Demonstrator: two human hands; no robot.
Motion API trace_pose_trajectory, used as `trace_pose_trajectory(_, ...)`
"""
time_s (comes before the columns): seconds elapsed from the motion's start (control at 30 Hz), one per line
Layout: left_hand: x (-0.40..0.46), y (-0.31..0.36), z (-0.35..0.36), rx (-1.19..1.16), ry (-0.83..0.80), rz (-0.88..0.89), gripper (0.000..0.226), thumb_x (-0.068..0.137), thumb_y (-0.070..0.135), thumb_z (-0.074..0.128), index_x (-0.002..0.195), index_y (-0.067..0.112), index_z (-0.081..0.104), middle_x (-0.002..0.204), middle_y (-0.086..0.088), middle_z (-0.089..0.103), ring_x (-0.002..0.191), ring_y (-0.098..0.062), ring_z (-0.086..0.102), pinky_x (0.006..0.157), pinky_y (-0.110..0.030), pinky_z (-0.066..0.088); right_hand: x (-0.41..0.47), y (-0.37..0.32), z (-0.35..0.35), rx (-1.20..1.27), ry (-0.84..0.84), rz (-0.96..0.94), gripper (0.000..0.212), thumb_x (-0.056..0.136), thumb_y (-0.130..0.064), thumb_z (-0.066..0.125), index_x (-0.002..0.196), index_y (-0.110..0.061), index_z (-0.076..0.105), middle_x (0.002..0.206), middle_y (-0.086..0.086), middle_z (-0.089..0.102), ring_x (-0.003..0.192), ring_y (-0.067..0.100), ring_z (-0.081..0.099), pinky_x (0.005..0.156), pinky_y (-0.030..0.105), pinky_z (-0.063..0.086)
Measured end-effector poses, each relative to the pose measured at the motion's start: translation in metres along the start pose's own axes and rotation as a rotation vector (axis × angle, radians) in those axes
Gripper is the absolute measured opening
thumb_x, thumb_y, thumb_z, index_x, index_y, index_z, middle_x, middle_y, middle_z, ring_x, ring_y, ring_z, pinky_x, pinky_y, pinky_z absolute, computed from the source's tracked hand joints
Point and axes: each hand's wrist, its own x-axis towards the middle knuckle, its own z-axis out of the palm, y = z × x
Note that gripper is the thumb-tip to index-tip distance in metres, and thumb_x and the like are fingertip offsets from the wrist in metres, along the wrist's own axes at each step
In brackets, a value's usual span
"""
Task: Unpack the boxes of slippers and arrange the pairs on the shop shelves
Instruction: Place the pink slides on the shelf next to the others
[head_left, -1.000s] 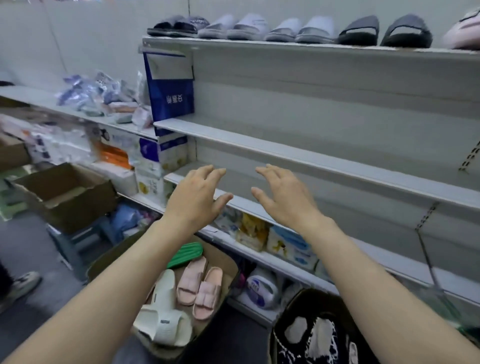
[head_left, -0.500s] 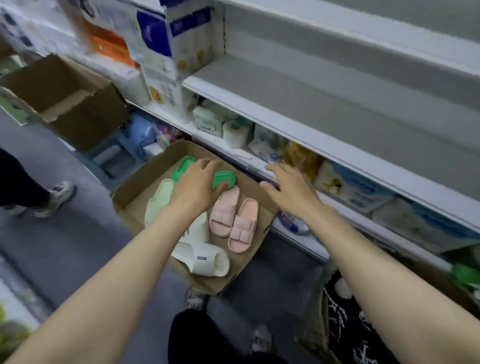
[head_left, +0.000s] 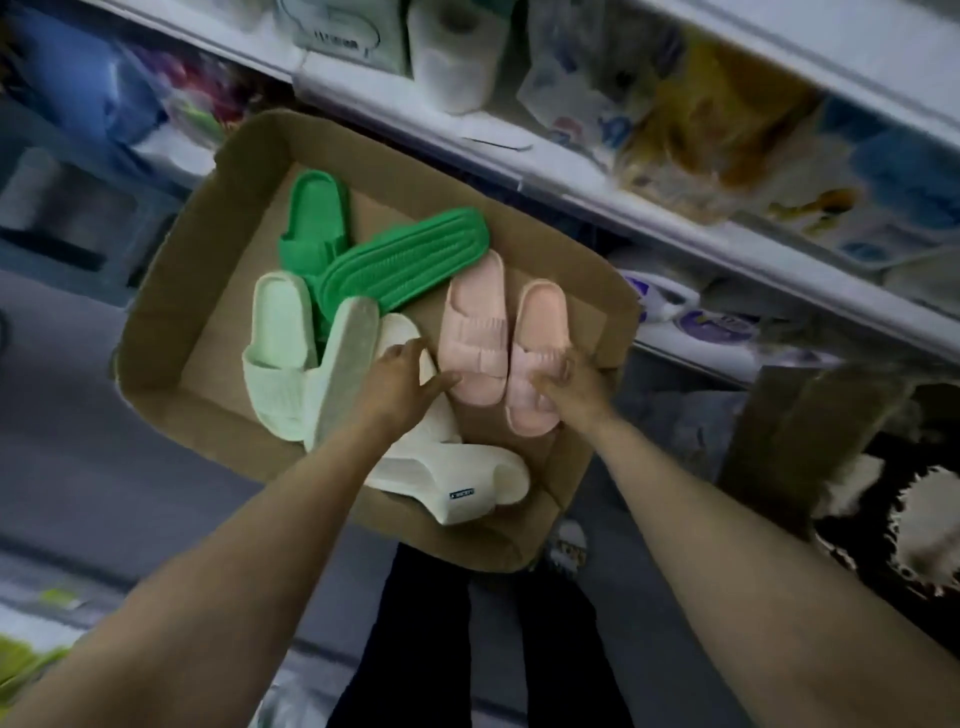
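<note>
Open cardboard box on the floor, holding four pairs of slippers. Left of the left hand: pale mint pair, one upright, one tipped on its edge. Beyond that hand: bright green pair, one sole-up across the other. Beneath and nearer than the left wrist: cream pair with a small dark label. Left hand spread, fingers relaxed, thumb tip touching the near side of the left pink slipper; no grasp seen. Between the hands: pink pair side by side, uppers ribbed. Right hand with fingers curled over the strap of the right pink slipper, gripping it. Beyond the right hand: white shelf edge, blurred packaged goods above and below. Right of the right forearm: black-and-white patterned item, unclear.
</note>
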Motion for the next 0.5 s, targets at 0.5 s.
trace_pose_trajectory(0.5, 0.081, -0.024, 0.036, -0.164, -0.051, -0.137, 0.059, 0.083, 0.054, 0.072, 0.129, 0.02, 0.057, 0.121, -0.014, 0.052, 0.104, -0.029, 0.059, 0.092, -0.031, 0.043, 0.052, 0.026, 0.036, 0.209, 0.043, 0.399, 0.105, 0.053, -0.052, 0.093, 0.142, -0.018, 0.049, 0.14, 0.005, 0.057, 0.123, 0.029, 0.058, 0.099, 0.046, 0.053)
